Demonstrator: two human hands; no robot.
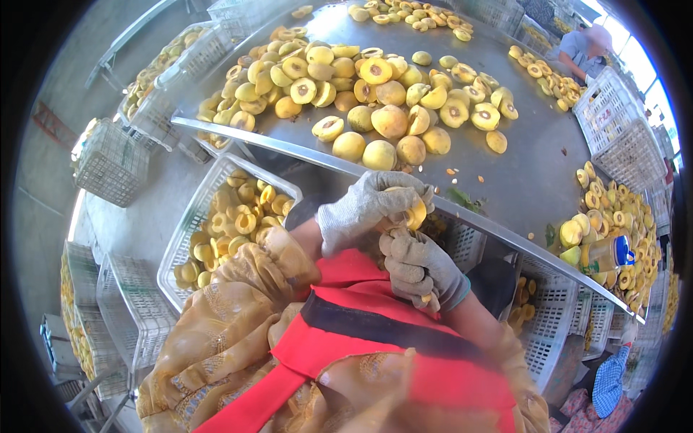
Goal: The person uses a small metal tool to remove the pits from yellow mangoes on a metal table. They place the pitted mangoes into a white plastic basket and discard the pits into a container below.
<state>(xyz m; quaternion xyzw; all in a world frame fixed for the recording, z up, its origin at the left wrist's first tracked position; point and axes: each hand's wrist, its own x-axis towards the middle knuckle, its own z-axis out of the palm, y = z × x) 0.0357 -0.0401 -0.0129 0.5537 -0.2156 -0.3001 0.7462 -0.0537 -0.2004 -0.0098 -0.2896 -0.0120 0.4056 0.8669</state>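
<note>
Gloved in grey, my left hand is closed around a yellow peach half just in front of the table's near edge. My right hand, in a matching glove, sits right below it, fingers curled into a fist close to the fruit. A small yellowish tip shows at the lower side of that fist; what it belongs to is hidden. Beyond my hands, a large heap of whole and halved yellow peaches lies on the metal table. Some cut faces show brown centres.
A white crate with hollowed peach halves stands left of my lap. More crates line the left floor. On the table's right lie another fruit pile and a clear jar with a blue lid. Across it, a person bends over fruit.
</note>
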